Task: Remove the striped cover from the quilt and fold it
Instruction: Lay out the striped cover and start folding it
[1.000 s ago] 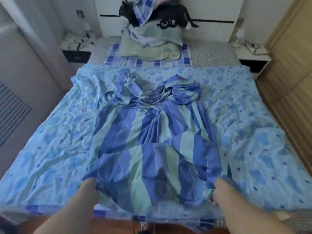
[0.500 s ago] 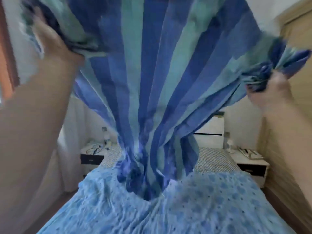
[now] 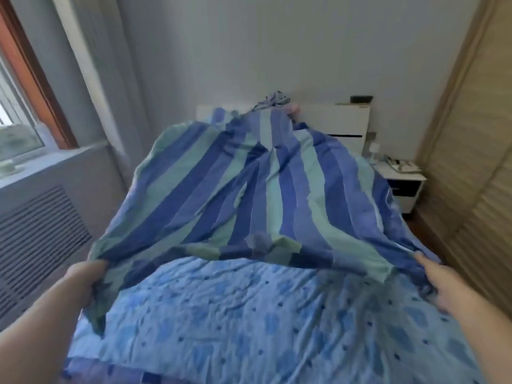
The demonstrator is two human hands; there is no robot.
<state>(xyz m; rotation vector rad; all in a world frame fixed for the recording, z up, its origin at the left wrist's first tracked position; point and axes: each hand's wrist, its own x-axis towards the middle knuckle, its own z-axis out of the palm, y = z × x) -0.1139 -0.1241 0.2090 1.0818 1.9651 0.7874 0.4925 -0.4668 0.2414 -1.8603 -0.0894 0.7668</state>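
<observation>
We hold the striped cover billowed above the quilt, our left hand gripping one near corner, our right hand pinching the other. Risks as we judge them: the far end may land bunched near the headboard, spoiling the fold; either corner could slip; stripes may settle skewed.

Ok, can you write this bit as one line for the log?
striped cover: billowed above quilt | left hand: grips near edge | right hand: grips near edge
</observation>
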